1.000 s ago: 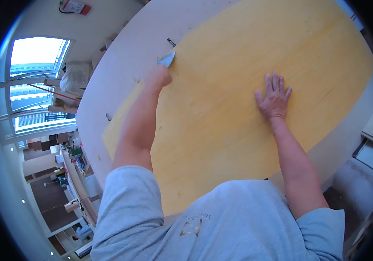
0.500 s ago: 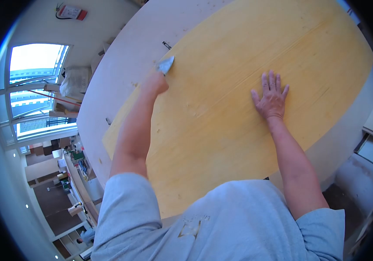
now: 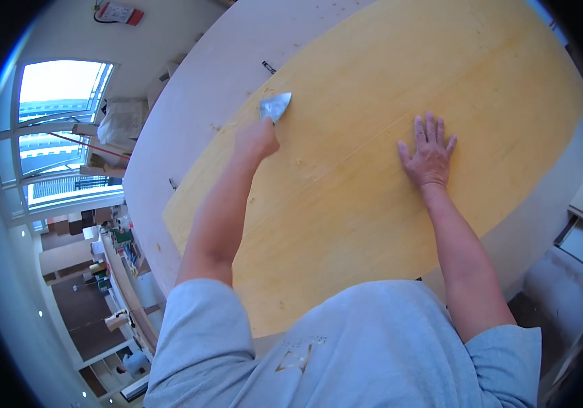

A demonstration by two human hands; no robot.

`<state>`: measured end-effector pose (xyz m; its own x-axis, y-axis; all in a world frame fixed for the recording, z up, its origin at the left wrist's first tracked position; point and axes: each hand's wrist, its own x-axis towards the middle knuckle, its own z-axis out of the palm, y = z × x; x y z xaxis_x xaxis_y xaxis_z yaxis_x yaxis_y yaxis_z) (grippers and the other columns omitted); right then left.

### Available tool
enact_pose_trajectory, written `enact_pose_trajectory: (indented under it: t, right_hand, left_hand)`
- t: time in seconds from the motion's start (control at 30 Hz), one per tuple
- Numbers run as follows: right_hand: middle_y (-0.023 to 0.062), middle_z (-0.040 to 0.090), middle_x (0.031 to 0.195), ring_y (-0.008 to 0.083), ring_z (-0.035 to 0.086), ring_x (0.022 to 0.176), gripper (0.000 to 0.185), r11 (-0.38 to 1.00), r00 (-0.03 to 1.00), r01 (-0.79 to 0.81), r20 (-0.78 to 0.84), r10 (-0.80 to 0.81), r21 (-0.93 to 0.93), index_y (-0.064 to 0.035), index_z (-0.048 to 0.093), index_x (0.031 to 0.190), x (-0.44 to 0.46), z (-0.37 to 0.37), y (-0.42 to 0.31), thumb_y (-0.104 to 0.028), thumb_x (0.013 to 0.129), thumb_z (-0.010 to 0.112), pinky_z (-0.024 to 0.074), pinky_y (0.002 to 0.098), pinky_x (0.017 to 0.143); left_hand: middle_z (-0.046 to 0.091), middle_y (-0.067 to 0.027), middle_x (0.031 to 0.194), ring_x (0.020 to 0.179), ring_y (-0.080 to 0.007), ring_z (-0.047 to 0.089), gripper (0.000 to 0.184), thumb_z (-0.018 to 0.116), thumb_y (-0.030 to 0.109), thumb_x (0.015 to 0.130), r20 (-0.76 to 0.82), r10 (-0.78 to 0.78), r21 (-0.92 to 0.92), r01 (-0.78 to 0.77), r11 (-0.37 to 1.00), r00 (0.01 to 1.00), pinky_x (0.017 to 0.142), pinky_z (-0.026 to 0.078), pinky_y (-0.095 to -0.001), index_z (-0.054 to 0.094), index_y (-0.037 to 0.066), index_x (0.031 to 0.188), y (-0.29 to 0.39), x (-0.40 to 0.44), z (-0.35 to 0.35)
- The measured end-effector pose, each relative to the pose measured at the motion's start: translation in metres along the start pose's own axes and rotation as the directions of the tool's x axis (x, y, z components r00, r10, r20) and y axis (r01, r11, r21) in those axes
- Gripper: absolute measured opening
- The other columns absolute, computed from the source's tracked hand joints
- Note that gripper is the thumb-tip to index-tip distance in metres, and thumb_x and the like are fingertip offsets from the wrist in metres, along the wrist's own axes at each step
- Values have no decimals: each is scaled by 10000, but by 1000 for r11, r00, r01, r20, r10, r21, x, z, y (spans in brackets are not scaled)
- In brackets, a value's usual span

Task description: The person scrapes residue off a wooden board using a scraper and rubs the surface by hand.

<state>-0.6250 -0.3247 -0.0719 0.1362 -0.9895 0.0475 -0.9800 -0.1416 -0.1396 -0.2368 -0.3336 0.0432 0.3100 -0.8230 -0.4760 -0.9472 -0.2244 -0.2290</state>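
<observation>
My left hand (image 3: 257,140) is closed around the handle of a scraper (image 3: 276,106), whose wide metal blade rests at or just above the yellow sheet (image 3: 346,204). The handle is hidden in my fist. Flat on the same sheet, to the right, lies my right hand (image 3: 429,156) with its fingers spread and nothing in it. Small crumbs or shavings dot the yellow surface, and faint lines run diagonally across it.
Beneath the sheet is a large pale table (image 3: 203,95), with a small dark clamp-like piece (image 3: 268,66) at the sheet's far edge. A cluttered workbench (image 3: 128,285) and another person (image 3: 133,362) are at the lower left. Windows (image 3: 60,88) stand at the left.
My left hand and the scraper have shifted slightly to the right in view. My right hand stays flat on the sheet; the whole view has shifted a little.
</observation>
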Motion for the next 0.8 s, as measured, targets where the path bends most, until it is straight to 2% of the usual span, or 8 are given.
enact_pose_trajectory:
  t: [0.07,0.17,0.3,0.4,0.53,0.63,0.73,0.8]
  right_hand:
    - [100,273,1706,329,193,1588,783,1000,1000,-4,16,4,-17,-158,371,1611,1,-1,-1,-566,961,526,125,686,1229]
    - [105,268,1708,335,197,1586,783,999,1000,-1,13,1,-33,-161,366,1614,-1,-1,1,-572,964,514,132,688,1227]
    - [107,263,1709,336,195,1587,784,999,1000,-2,-2,2,-49,-165,361,1617,3,-4,1,-580,966,501,135,690,1225]
    - [106,265,1709,334,194,1587,784,999,1000,2,18,-1,-51,-165,366,1614,0,0,2,-578,963,507,130,691,1226]
    - [104,270,1706,330,195,1587,788,1000,998,-6,61,8,-25,-164,373,1609,0,-4,-1,-577,955,529,122,690,1228]
    - [98,271,1707,329,196,1587,795,1000,999,-17,46,18,-9,-166,371,1610,-1,-2,5,-577,951,543,120,688,1229]
    - [93,269,1708,330,195,1587,799,1000,1000,-8,28,8,2,-169,367,1613,0,-1,0,-576,949,549,117,686,1231]
    - [92,270,1708,331,195,1587,800,1000,1000,-6,14,6,-1,-170,366,1614,2,-2,0,-576,949,551,116,685,1232]
  left_hand:
    - [719,-214,1208,1117,-384,694,365,596,122,870,7,42,34,-42,999,999,922,561,-504,678,39,1216,-1,-24,3]
    - [719,-220,1197,1124,-386,690,370,597,117,872,-40,80,-27,-81,996,996,924,559,-499,664,29,1225,-16,15,19]
    - [723,-226,1166,1120,-399,685,393,583,100,878,-114,29,-75,-37,996,993,920,557,-500,630,39,1263,-17,80,7]
    - [722,-231,1164,1103,-410,686,420,580,88,873,-110,31,-74,-39,996,993,909,556,-507,613,53,1291,-16,69,8]
    - [723,-234,1155,1074,-420,690,425,593,76,854,2,29,-3,-29,1000,1000,889,555,-520,610,55,1279,-15,-32,17]
    - [726,-231,1125,1074,-421,689,393,602,76,850,-65,100,-42,-103,994,993,891,553,-527,611,42,1241,-35,-8,39]
    - [728,-229,1116,1073,-420,690,401,597,85,856,-59,96,-31,-98,995,994,899,548,-534,598,36,1255,-35,45,20]
    - [727,-230,1125,1074,-414,693,399,596,88,857,-90,51,-24,-53,998,995,900,549,-530,611,27,1251,-26,43,9]
